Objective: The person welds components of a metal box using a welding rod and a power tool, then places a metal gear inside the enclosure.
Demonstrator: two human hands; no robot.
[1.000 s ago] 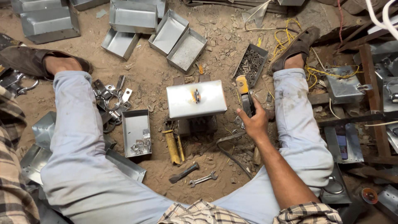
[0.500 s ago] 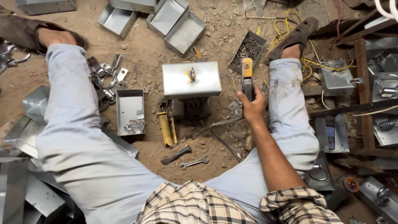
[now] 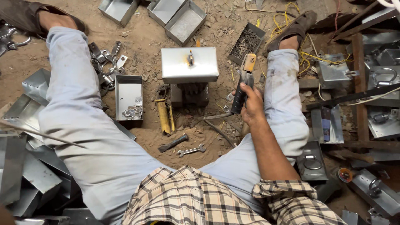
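Observation:
My right hand (image 3: 251, 107) grips the black handle of a welding electrode holder (image 3: 244, 80) with a yellow head, held just right of a metal box (image 3: 189, 64) that rests on a small stand between my legs. A small welded ring sits on the box's top. My left hand is out of view. A thin rod crosses my left thigh from the left edge.
An open metal tray (image 3: 128, 96) with small fittings lies left of the box. A yellow-handled tool (image 3: 163, 116), a hammer (image 3: 172, 143) and a spanner (image 3: 191, 150) lie on the sandy ground. Empty metal boxes (image 3: 184, 21) sit beyond; metal sheets (image 3: 25, 162) pile at left, finished boxes (image 3: 333, 71) at right.
My right hand has lifted the electrode holder slightly and tilted it toward the box. The view has shifted downward, showing more of my shirt.

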